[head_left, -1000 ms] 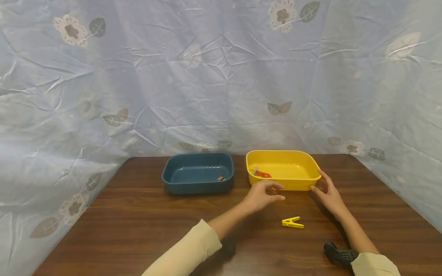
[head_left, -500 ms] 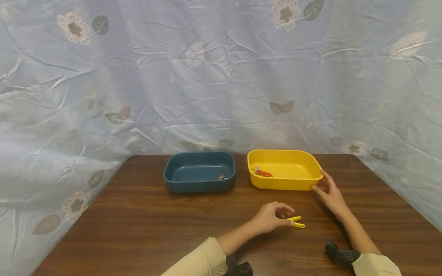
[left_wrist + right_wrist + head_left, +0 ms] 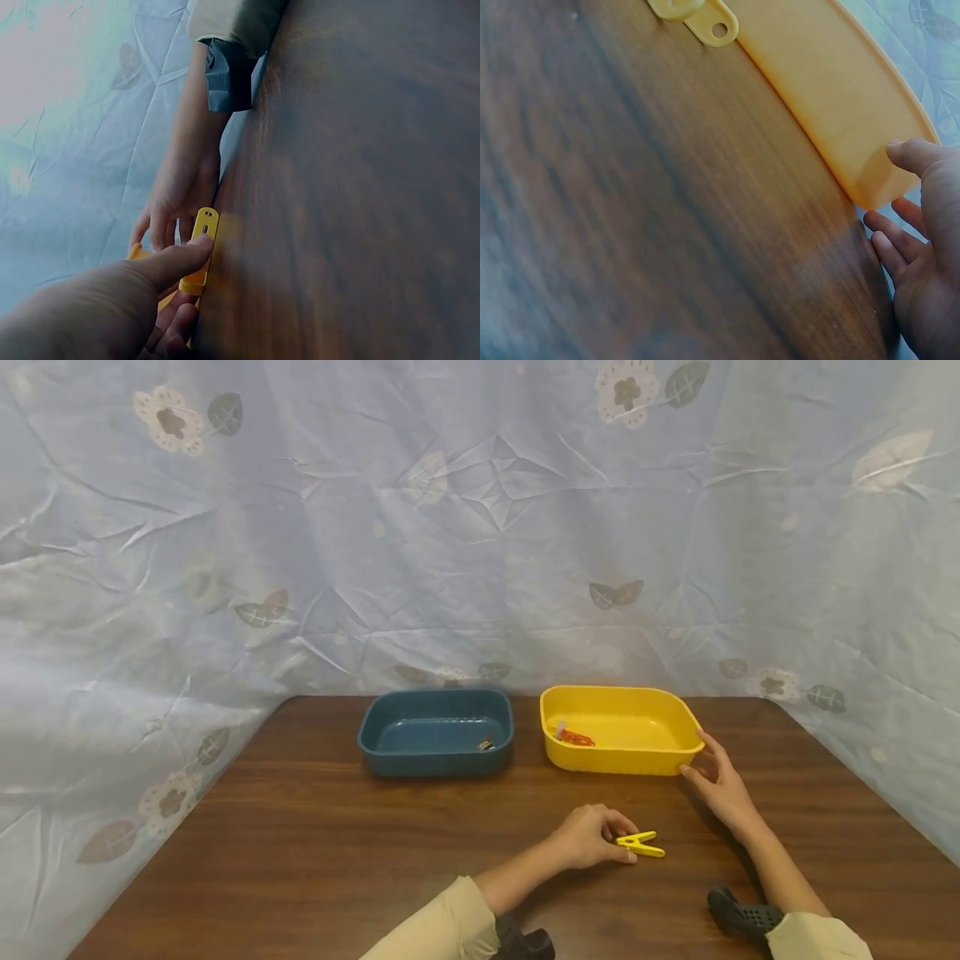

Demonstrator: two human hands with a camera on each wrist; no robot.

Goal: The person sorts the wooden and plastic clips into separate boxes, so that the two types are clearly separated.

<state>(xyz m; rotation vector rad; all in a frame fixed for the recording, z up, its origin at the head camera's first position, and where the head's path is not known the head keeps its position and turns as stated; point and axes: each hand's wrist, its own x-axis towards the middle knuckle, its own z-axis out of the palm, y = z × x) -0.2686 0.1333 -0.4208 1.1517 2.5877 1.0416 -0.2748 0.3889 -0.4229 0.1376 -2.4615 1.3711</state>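
Note:
A small yellow clothespin [image 3: 630,841] lies low over the table, its two legs pointing right in the head view. My left hand [image 3: 588,837] pinches its near end; in the left wrist view the thumb presses the clothespin [image 3: 211,229] from one side with fingers behind. At the right front corner of the yellow tub [image 3: 615,762], my right hand [image 3: 723,792] rests against the outside. There the right wrist view has the thumb on the tub's wall [image 3: 832,105] and the other fingers loosely extended by the corner. Red-orange pieces [image 3: 576,738] with a pale bit lie inside the tub.
A dark blue tub [image 3: 435,766] stands left of the yellow one, with a small multicoloured item [image 3: 486,744] inside. Both sit near the back of the brown wooden table [image 3: 300,860]. Behind hangs a pale floral cloth [image 3: 450,552]. Black devices [image 3: 738,914] are strapped at the wrists.
My left hand has come down from in front of the yellow tub to the clothespin and taken hold of it. My right hand has stayed at the tub's corner.

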